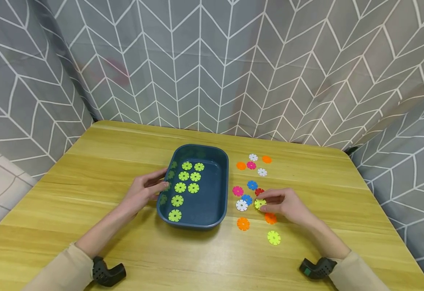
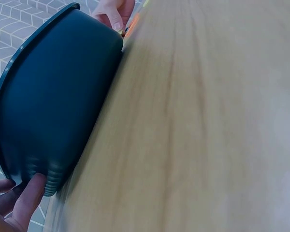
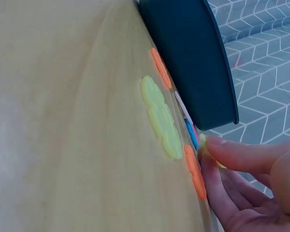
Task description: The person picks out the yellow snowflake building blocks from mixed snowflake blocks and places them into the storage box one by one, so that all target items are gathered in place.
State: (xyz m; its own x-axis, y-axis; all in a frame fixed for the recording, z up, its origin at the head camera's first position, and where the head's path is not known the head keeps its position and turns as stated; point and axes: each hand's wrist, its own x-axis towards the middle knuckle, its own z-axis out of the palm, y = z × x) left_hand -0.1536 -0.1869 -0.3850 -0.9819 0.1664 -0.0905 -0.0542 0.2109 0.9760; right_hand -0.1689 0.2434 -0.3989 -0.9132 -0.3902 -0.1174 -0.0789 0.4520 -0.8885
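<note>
A dark blue plastic basin [image 1: 221, 190] stands on the table, with several yellow-green notched discs [image 1: 180, 187] lying inside on its left half. My left hand [image 1: 144, 190] holds the basin's left side, thumb at the rim; in the left wrist view its fingers [image 2: 31, 195] touch the outer wall. To the basin's right, my right hand [image 1: 285, 205] pinches a yellow-green notched disc [image 1: 259, 203] between thumb and fingers, low over the table. The right wrist view shows this disc edge-on, mostly covered by the fingertips.
Loose notched discs lie right of the basin: orange [image 1: 243, 223], white [image 1: 242, 205], blue [image 1: 252, 185], pink [image 1: 238, 190] and a red one [image 1: 259, 192] partly behind the right hand. Another yellow-green disc [image 1: 274, 237] lies nearer me. A patterned grey curtain [image 1: 212, 72] hangs behind the wooden table [image 1: 132, 141].
</note>
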